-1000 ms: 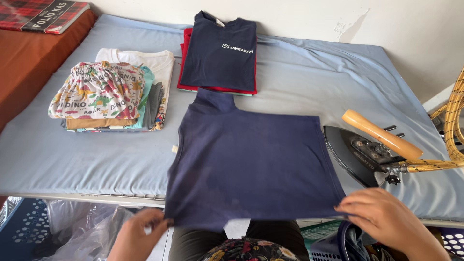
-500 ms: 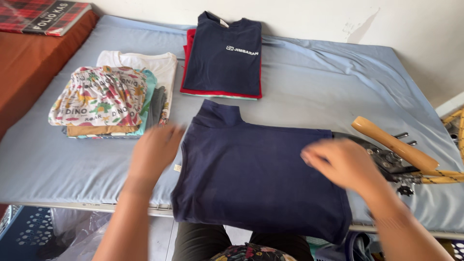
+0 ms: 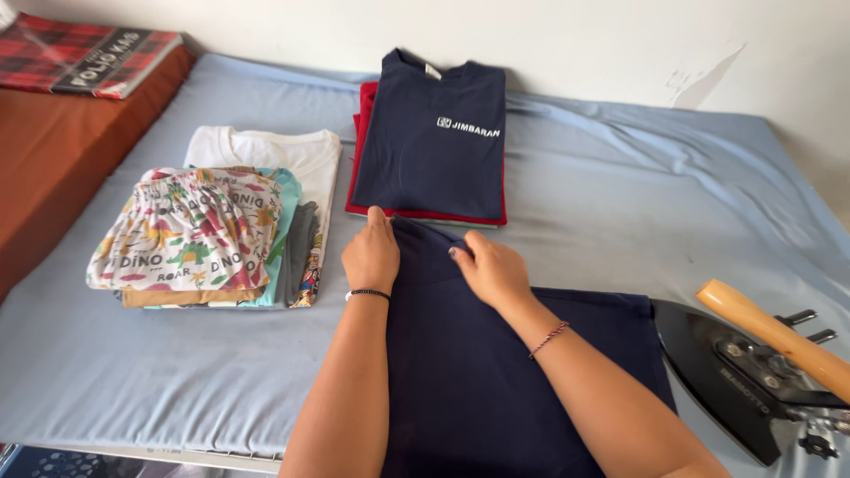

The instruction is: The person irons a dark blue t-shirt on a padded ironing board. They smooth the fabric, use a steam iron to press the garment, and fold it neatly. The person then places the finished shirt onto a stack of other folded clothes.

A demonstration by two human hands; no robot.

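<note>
1. Navy cloth fills the lower middle of the frame: a dark blue shirt [image 3: 496, 372] lies flat on the light blue padded sheet [image 3: 620, 212], its collar end pointing to the upper part of the frame.
2. Left hand [image 3: 372, 252] rests palm down on the shirt's upper left edge, fingers together and flat, clamped on nothing.
3. Right hand [image 3: 491, 265] lies just beside it on the collar end, fingers curled onto the cloth; whether it pinches the fabric I cannot tell.
4. Just above the hands sits a folded navy shirt [image 3: 434, 142] on a red garment [image 3: 361, 150].
5. At centre left is a pile of folded clothes [image 3: 212, 239] with a dinosaur-print piece on top.
6. A black iron with a wooden handle [image 3: 753, 363] stands at the lower right, touching the shirt's right edge.
7. A plaid-covered book [image 3: 84, 57] lies at the upper left.
</note>
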